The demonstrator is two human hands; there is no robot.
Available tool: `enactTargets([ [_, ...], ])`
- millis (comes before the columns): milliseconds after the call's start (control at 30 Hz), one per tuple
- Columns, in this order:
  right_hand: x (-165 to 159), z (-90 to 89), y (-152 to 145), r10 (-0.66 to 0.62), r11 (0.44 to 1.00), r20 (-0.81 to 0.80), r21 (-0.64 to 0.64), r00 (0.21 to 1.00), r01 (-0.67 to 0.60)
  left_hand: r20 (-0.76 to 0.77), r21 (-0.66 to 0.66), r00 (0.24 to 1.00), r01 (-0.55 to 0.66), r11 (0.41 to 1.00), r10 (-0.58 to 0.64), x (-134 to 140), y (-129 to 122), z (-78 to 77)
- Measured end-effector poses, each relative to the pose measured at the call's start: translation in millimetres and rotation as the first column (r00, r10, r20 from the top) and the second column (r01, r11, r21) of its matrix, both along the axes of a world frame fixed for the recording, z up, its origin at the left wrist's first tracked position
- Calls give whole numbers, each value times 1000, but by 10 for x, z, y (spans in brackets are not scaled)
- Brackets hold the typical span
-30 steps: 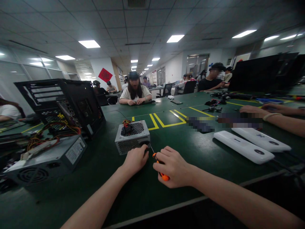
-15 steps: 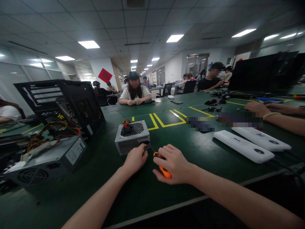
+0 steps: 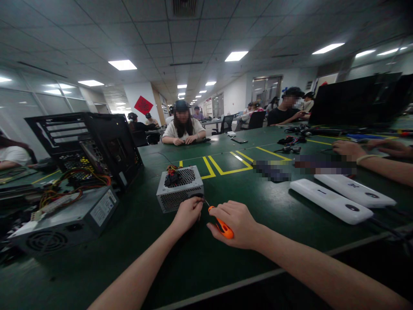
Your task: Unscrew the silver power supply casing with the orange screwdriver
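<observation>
In the head view, a grey power supply unit (image 3: 174, 200) with perforated sides sits on the green table, its bundled cables (image 3: 172, 175) lying on top. My left hand (image 3: 187, 216) is closed at the unit's near right corner, thumb and fingers pinched together beside a small dark part; what they hold is hidden. My right hand (image 3: 237, 224) grips an orange-handled screwdriver (image 3: 227, 230). Its thin shaft points up and left toward the fingertips of my left hand, by the unit's corner. Where the tip touches is too small to tell.
At left stand a second power supply (image 3: 64, 224) with loose cables and an open black computer case (image 3: 119, 146). Two white power banks (image 3: 329, 200) lie at right, near a co-worker's hands (image 3: 350, 150). Another person (image 3: 182, 127) sits across the table. Yellow tape (image 3: 226, 172) marks the tabletop.
The fingers of my left hand have drawn closer together at the unit's corner. My right hand and the screwdriver have shifted very slightly. The whole view has moved a little.
</observation>
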State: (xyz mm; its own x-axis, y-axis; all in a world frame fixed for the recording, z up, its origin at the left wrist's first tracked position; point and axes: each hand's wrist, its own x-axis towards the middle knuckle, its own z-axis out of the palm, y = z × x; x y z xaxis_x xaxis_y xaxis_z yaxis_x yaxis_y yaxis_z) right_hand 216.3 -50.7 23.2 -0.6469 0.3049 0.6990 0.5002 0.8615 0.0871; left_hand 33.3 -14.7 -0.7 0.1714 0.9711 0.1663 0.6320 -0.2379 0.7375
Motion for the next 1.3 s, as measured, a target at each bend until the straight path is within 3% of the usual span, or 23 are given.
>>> enactTargets([
  [133,6,-27,-1,11,999,-34,-47,999,-13,105,-44,994,20,999,-15,11,31,-32],
  [400,11,69,-29,51,999,20,-4,998,-51,166,-82,985,-23,996,36,12,29,-4],
  [500,77,77,-31,153,988,-157,35,976,-149,187,-117,981,-30,993,52,22,27,-5],
  [600,135,123,78,203,973,-501,4,842,-232,207,-129,977,-31,991,58,32,15,1],
  [667,95,170,281,57,959,-717,-154,695,-238,212,-128,975,-34,991,61,41,7,6],
  [733,-46,194,589,-182,863,-779,-419,600,-283,199,-116,978,-40,992,63,55,0,6],
  [867,-558,71,1266,-346,790,-788,-537,510,-294,179,-94,979,-81,992,96,94,-19,-15],
  [967,-928,-118,1558,-472,710,-771,-620,428,-333,204,-101,971,-103,989,122,105,-46,-35],
  [1100,-1194,-320,1554,-554,637,-742,-670,377,-381,211,-90,964,-143,986,159,51,-149,-11],
  [1300,-1531,-357,1131,-631,635,-709,-705,315,-316,210,-133,955,-186,973,211,-309,-456,12],
])
